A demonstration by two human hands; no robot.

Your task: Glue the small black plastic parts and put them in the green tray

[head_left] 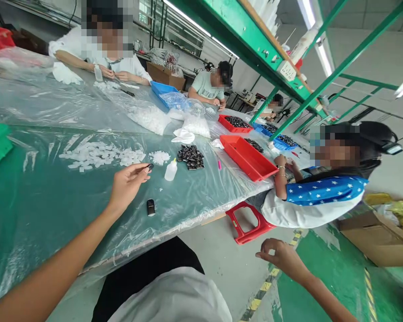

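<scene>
Single view, worn on the head. Looks forward and down from above the wearer's lap (144, 268), which fills bottom centre at very close range. Faces across the tabletop (195, 197); its near edge slants up from lower left toward the right, so the frame sits rolled. Left hand (129, 183) near, left of centre; right hand (284, 257) also near, lower right, seen against the floor (215, 255). Forearms cut by the frame. Worker opposite (77, 47) farther off, upper left; worker at right (322, 197) closer. Green overhead beam (242, 31) crosses the top. Room's far end small; depth there hard to judge.
</scene>
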